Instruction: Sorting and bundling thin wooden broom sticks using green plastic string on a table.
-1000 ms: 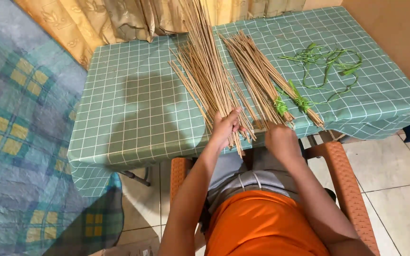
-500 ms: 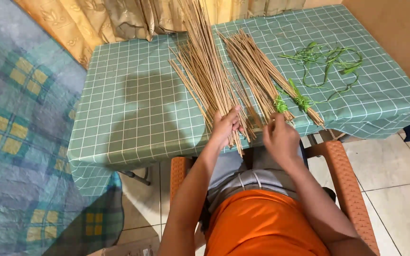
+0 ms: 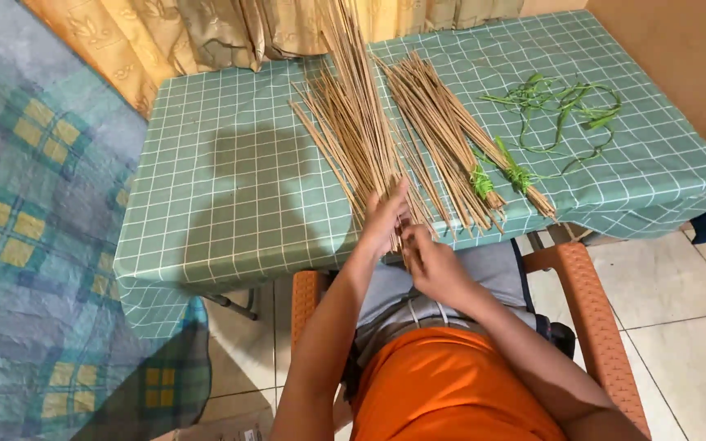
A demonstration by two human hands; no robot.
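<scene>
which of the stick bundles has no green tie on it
The loose pile on the left, under both hands; the two bundles to its right are tied with green strips.

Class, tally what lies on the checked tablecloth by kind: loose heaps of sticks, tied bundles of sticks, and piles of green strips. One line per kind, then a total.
Loose heap of tan sticks, with both hands at its near end: 1
Bundles tied with green strip: 2
Pile of loose green strips: 1
Total: 4
</scene>
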